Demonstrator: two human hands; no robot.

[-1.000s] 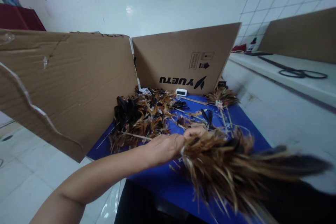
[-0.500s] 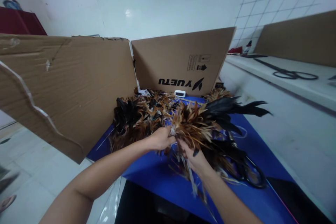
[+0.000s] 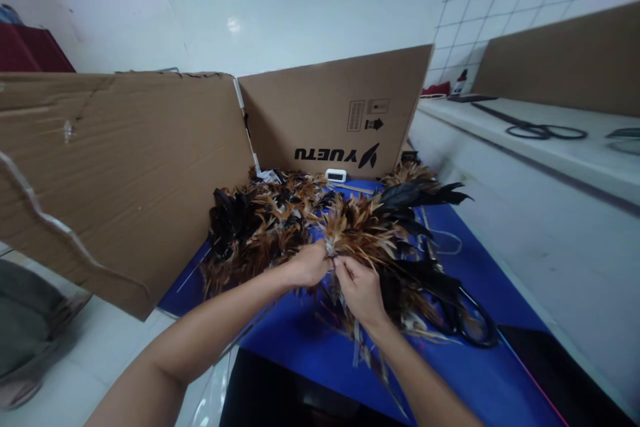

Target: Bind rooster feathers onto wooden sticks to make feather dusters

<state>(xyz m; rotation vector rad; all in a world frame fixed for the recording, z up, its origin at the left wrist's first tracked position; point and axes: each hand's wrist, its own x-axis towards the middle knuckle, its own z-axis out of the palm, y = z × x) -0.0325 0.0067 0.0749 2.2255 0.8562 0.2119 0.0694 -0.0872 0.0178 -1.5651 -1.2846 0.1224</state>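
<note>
Above a blue tabletop [image 3: 295, 340], as the head camera looks forward and down, two bare hands meet near the middle. The left hand [image 3: 311, 263] is closed around the pale base of a feather bundle [image 3: 360, 223], which fans out to the right, mostly brown, with long black feathers at its far end. The right hand [image 3: 361, 285] is just beside it, thumb and fingers pinched together at the same base; whether they grip a thin strand, I cannot tell. To the right of the right hand lie black-handled scissors [image 3: 479, 345], partly covered by feathers. Left of the bundle, loose brown and black feathers [image 3: 270, 213] form a heap. Behind stands a cardboard panel [image 3: 320, 107] with upside-down "YUETU" lettering, a small white device [image 3: 336, 175] at its foot. At far left, someone's trouser leg [image 3: 25, 320] shows, blurred.
</note>
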